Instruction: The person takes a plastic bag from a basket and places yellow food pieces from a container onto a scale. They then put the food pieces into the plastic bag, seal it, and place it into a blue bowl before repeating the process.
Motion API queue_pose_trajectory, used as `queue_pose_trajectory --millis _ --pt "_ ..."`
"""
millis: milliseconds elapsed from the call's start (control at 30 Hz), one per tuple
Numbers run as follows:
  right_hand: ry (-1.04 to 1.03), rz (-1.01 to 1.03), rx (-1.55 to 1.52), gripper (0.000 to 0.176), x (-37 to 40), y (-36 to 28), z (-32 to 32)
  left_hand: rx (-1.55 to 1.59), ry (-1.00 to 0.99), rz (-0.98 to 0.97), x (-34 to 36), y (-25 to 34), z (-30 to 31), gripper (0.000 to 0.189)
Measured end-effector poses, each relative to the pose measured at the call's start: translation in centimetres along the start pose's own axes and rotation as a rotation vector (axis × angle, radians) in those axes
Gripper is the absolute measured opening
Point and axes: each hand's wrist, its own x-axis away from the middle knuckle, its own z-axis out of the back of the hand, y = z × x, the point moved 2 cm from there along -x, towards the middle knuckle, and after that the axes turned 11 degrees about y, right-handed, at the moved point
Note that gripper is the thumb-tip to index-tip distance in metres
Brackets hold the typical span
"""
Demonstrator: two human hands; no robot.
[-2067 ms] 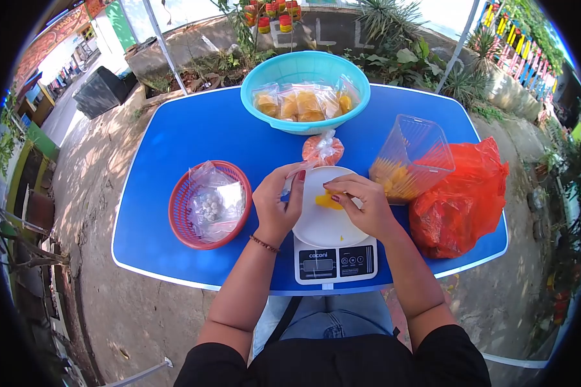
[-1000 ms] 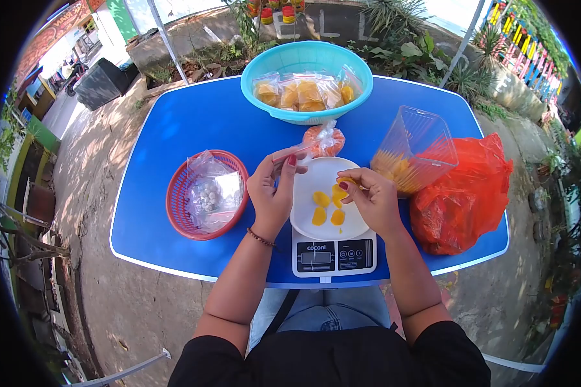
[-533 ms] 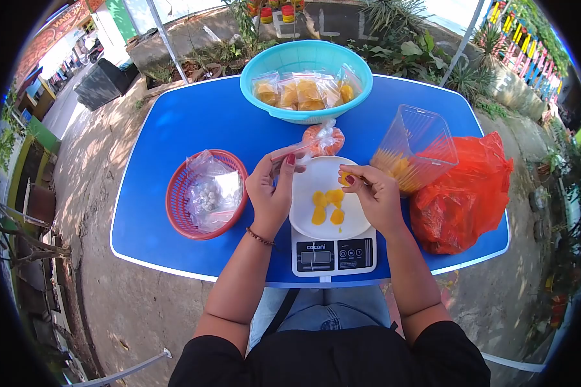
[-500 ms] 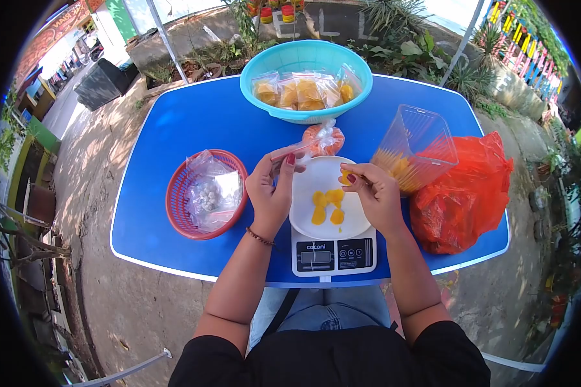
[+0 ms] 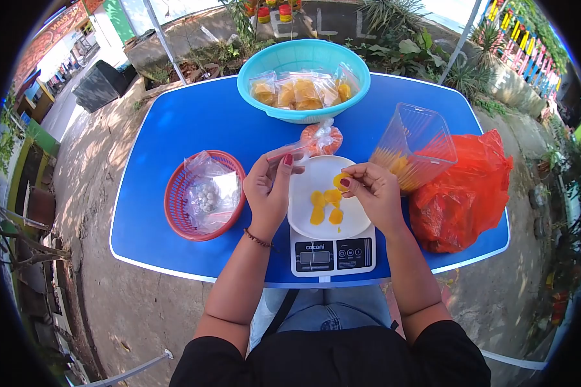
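My right hand pinches a round yellow chip above the right part of a white plate. Several yellow chips lie spread on that plate, which rests on a white kitchen scale with a dark display. At the plate's left edge, my left hand is closed on a clear plastic bag, only part of which shows past the fingers. Just behind the plate sits a knotted clear bag of orange-red contents.
A turquoise basket with several filled bags stands at the back. To the left, a red basket holds clear plastic bags and small white pieces. At right are a tilted clear container with yellow chips and a red plastic bag.
My right hand has shifted slightly, and the yellow chip in its fingers shows more fully over the plate. My left hand stays nearly in place.
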Motion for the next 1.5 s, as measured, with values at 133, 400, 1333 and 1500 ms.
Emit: queue_pose_trajectory --millis 133,400,1333,1500 --pt "0.011 -0.003 0.076 0.015 0.2 -0.6 -0.2 0.013 -0.011 0.010 0.0 -0.1 0.0 0.020" --pt "0.002 -0.080 0.092 0.016 0.3 -0.6 0.1 0.029 -0.009 0.022 0.1 0.0 -0.2 0.021" --pt "-0.026 0.294 0.270 0.029 0.6 -1.3 -0.7 -0.020 -0.041 0.051 0.2 0.3 0.0 0.023" --pt "0.041 0.454 0.237 0.027 0.4 -1.7 -0.5 -0.104 -0.045 -0.013 0.3 0.1 0.0 0.018"
